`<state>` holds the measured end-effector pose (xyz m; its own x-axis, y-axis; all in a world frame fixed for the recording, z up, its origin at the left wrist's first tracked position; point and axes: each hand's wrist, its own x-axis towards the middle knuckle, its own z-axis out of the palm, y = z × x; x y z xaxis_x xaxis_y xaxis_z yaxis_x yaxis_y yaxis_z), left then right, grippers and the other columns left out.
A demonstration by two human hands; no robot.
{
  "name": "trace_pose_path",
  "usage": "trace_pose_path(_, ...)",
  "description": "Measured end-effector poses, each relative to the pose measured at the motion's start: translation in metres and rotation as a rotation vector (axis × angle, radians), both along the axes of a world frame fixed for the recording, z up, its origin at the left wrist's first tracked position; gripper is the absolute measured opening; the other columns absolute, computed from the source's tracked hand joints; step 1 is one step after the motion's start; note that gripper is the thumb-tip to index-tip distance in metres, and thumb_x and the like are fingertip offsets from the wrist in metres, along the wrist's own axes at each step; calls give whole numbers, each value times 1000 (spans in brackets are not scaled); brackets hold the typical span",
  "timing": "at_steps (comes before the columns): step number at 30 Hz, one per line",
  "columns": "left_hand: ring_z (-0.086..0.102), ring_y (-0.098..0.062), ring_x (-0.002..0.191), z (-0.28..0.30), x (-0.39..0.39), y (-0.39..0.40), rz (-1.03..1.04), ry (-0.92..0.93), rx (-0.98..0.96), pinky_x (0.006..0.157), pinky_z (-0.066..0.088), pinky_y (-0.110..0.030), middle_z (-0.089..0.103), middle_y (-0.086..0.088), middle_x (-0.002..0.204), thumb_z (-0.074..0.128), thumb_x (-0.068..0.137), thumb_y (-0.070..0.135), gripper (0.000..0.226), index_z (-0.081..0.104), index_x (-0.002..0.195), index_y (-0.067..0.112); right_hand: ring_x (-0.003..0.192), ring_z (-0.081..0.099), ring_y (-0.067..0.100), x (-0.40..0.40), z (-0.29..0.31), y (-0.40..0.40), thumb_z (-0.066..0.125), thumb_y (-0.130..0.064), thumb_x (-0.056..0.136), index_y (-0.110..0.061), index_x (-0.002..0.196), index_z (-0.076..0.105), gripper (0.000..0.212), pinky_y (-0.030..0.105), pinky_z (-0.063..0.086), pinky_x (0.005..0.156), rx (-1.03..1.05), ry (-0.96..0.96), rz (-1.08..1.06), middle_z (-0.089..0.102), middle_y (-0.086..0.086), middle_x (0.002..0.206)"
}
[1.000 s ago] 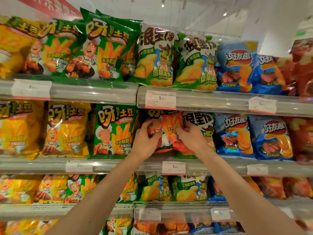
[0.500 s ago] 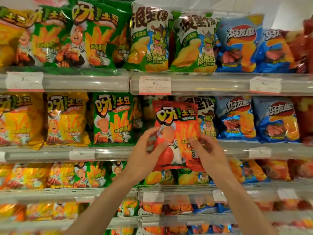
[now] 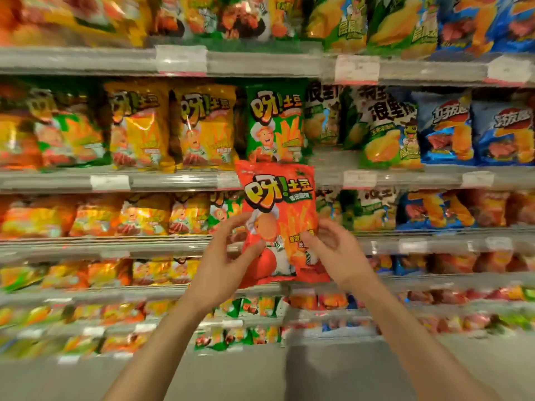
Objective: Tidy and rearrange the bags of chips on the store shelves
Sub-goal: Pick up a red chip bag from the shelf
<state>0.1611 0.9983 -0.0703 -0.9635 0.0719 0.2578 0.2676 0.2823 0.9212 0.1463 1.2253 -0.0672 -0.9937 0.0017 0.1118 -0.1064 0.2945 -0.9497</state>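
The red chip bag (image 3: pixel 279 215) is glossy, crinkled plastic film. Yellow bags (image 3: pixel 139 125) behind glint like foil. Shelf edges (image 3: pixel 72 180) look like smooth clear plastic holding matt paper price tags (image 3: pixel 110 182).

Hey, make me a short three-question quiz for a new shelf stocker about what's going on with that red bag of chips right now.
1. True or false: the red bag is held upright in front of the shelves, with its printed front facing the camera.
2. Which hands are on the red bag? A) left hand only B) right hand only C) both
3. Fill in: the bag standing on the shelf directly above the red bag's top edge is mainly ____ in colour.

Key
1. True.
2. C: the left hand is at the bag's lower left, the right hand at its lower right.
3. Green: it is the green bag, with yellow bags to its left.
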Motion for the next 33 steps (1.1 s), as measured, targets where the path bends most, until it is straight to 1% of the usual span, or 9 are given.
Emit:
trace_pose_path(4,53,13,114,-12,52,-90,92,-10,13,81,50,-10,52,29,130,70,89,39,50,48,134,43,100,59,-8,35,-10,-92,67,-40,92,-25,127,53,41,2,46,68,-23,-38,101,63,-17,110)
trace_pose_path(7,53,3,121,-18,80,-155,182,-16,10,96,51,-27,54,23,135,72,86,45,52,49,132,46,88,64,-15,49,-13,-158,67,-31,94,-27,117,57,25,2,45,65,-49,-51,177,65,-16,104)
trace_pose_path(9,55,2,119,-16,92,-192,230,-9,17,96,50,-26,55,27,130,73,86,42,51,50,132,45,84,64,-16,51,-10,-199,68,-33,92,-33,110,59,20,4,47,66,-73,-48,226,68,-14,106)
trace_pose_path(14,54,3,119,-10,95,-278,339,28,50,97,46,-22,55,27,131,74,84,38,52,52,131,43,99,69,3,31,-3,-293,70,-54,78,-25,126,59,56,16,54,71,-65,-5,327,70,-6,114)
trace_pose_path(18,58,5,113,-1,74,-342,379,58,94,88,47,-12,58,31,124,74,86,29,47,54,128,41,95,72,7,-6,3,-365,73,-35,87,-27,114,64,29,21,56,77,-68,49,375,74,-6,106)
trace_pose_path(20,58,9,110,7,60,-376,397,81,83,87,46,-11,57,38,120,73,87,28,47,53,127,41,96,72,8,-27,8,-401,72,-34,88,-29,114,65,27,21,56,77,-77,72,401,75,-9,104)
trace_pose_path(25,59,4,111,32,22,-466,448,93,47,86,46,-12,59,18,130,73,88,25,47,53,130,35,91,72,3,-76,27,-498,72,-30,89,-26,112,64,25,17,54,70,-161,103,454,75,-11,101)
trace_pose_path(28,60,2,113,48,0,-520,478,115,16,90,46,-16,58,18,131,74,88,23,48,54,129,36,87,72,0,-105,34,-557,72,-24,88,-28,106,65,19,14,53,69,-206,119,482,76,-18,92)
trace_pose_path(33,61,-3,114,55,-20,-606,527,111,21,89,47,-13,61,11,130,75,87,20,49,53,129,30,93,72,4,-134,43,-649,72,-23,89,-24,109,66,21,15,53,73,-216,117,550,75,-8,104)
